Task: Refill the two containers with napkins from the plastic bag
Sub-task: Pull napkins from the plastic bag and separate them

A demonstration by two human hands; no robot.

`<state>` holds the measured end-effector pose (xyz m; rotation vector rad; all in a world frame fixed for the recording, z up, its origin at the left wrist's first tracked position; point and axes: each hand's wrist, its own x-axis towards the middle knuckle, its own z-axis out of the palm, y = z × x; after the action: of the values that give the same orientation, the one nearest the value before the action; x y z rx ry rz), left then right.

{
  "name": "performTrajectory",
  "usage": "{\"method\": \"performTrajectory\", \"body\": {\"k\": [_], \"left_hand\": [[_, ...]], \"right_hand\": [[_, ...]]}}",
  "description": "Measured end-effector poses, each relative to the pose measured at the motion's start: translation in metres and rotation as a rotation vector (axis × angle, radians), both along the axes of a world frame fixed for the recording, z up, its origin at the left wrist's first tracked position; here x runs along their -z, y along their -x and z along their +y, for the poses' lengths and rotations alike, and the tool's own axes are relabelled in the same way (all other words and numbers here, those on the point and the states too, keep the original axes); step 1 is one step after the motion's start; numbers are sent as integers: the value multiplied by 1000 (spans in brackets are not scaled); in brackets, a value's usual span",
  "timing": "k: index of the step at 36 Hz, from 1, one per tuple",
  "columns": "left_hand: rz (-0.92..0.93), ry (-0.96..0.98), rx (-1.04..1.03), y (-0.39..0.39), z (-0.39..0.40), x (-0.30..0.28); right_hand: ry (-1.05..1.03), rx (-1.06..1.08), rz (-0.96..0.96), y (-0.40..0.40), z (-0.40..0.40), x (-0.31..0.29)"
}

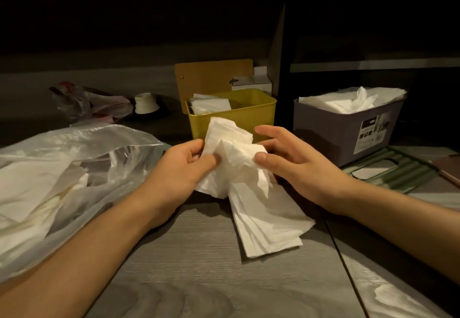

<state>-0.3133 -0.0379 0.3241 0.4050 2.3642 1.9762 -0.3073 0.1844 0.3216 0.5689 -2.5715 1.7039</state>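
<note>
**Napkin refill station: hands and contents**

Grey wood-grain tabletop (199, 255), dim light, dark shelving behind.

- Left hand (179, 168), centre of frame: fingers curled, thumb and fingers pinching the left side of a crumpled bunch of white napkins (231, 153) held just above the table.
- Right hand (291, 158), right of centre: thumb pressed onto the right side of the same bunch; the other fingers extended and loosely spread behind it, index finger lifted clear.
- Flat stack of napkins (268, 223), lower centre: lies on the table beneath the bunch, fanned slightly.
- Clear plastic bag (82, 148), left of frame: mouth open toward the hands, more white napkins inside.
- Yellow container (249, 115), centre, just behind the hands: open top, partly filled with napkins, tan lid panel upright behind it.
- Grey container (348, 133), right of frame: napkins heaped above its rim, label on the front.
- Green ribbed lid (395, 168), right: flat on the table before the grey container.
- Small white item (145, 103) and crumpled bag (82, 103), upper left: identity unclear.
</note>
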Motion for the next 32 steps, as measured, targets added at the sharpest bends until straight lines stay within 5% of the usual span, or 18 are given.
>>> {"method": "performTrajectory", "body": {"k": [4, 11, 20, 25, 32], "left_hand": [[-103, -193, 27, -1, 4, -2], [-181, -401, 1, 4, 2, -3], [-150, -349, -45, 2, 8, -2], [-101, -354, -80, 2, 15, 2], [-158, -455, -91, -1, 15, -1]], "right_hand": [[272, -46, -215, 3, -9, -5], [325, -161, -381, 10, -30, -11], [48, -123, -150, 14, -50, -2], [41, -103, -90, 12, -51, 0], [123, 189, 37, 13, -48, 5]]}}
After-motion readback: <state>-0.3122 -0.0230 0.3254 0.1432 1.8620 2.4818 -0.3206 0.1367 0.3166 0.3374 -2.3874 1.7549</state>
